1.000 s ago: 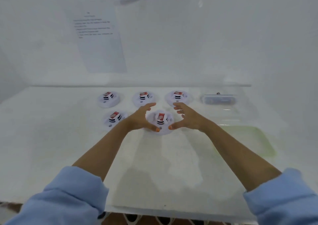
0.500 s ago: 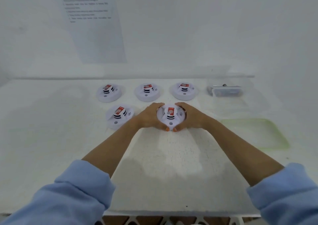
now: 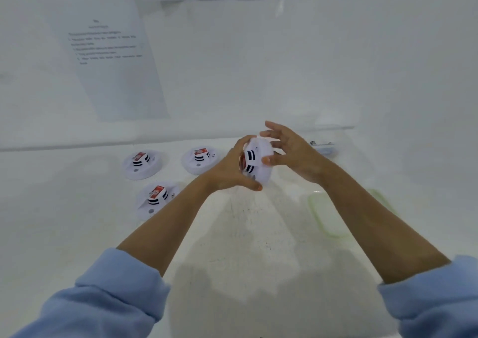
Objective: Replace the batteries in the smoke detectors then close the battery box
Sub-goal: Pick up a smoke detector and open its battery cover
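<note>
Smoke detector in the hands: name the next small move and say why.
Probably turn the smoke detector back side up. The left hand has it in its grip, off the table and tipped on edge; the right hand, fingers spread, touches it. The battery compartment is likely on the back.

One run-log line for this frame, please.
left hand: grips smoke detector, tilted on edge | right hand: fingers spread, thumb touching it | battery box: lid lying apart

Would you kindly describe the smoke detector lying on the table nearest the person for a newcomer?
Three white round detectors lie on the white table, left of the person's left forearm. Two form a back row; this smoke detector lies alone in front of them.
</note>
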